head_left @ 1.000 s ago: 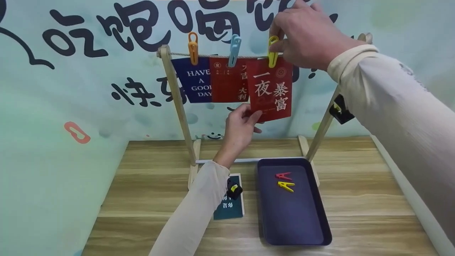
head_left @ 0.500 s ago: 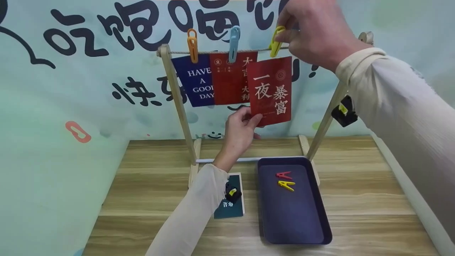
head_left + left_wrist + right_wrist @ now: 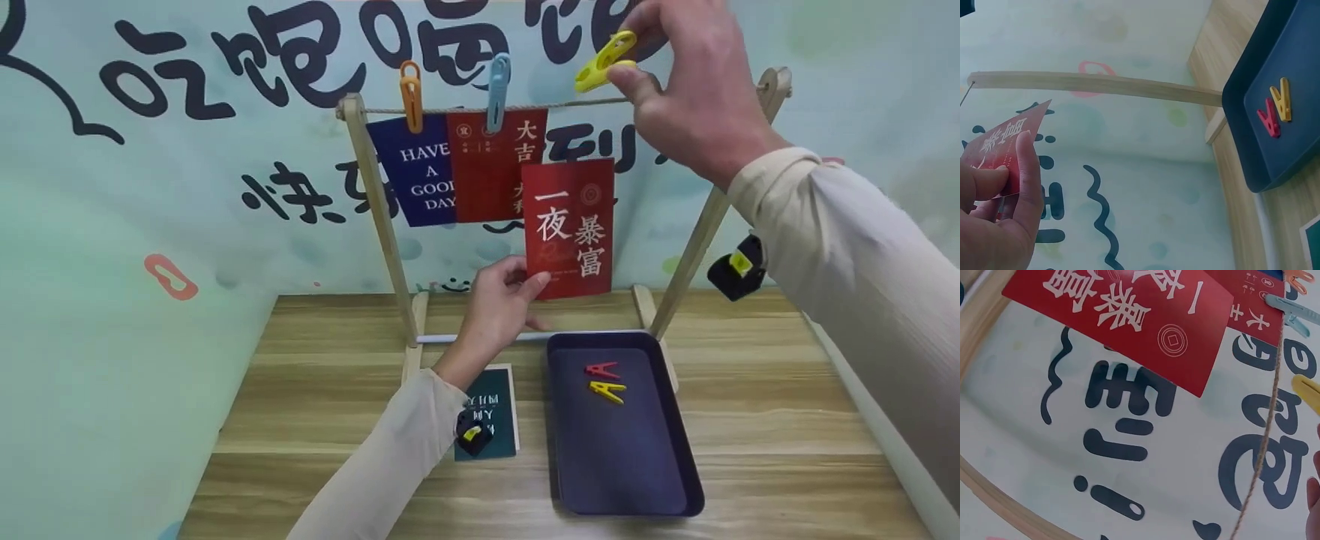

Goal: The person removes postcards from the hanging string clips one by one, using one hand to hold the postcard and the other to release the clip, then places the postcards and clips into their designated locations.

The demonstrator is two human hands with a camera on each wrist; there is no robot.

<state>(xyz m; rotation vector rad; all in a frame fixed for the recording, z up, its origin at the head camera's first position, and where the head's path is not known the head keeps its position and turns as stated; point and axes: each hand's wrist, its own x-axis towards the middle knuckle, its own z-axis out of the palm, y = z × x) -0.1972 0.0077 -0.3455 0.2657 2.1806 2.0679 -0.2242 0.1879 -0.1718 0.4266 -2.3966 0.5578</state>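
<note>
My left hand [image 3: 499, 304] pinches the lower left corner of a red card [image 3: 570, 232] with white characters, held upright below the rope [image 3: 581, 104]. In the right wrist view the card's [image 3: 1145, 315] top edge is apart from the rope [image 3: 1266, 439]. Above the rope my right hand [image 3: 697, 82] pinches a yellow clothespin [image 3: 606, 61] between thumb and fingers, off the line. An orange clothespin [image 3: 411, 97] holds a blue card [image 3: 416, 176] on the rope. Beside it a light blue clothespin [image 3: 497, 94] holds another red card [image 3: 487, 172], partly behind the held one.
The rope runs between wooden posts [image 3: 386, 240] of a stand on the table [image 3: 315, 420]. A dark tray [image 3: 626, 465] holds a red clothespin [image 3: 601, 370] and a yellow one [image 3: 607, 391]. Left of it lies a dark green card [image 3: 499, 420], partly under my left forearm.
The yellow clothespin has come off the rope and risen in my right hand, tilting. My left hand has lowered the red card away from the line.
</note>
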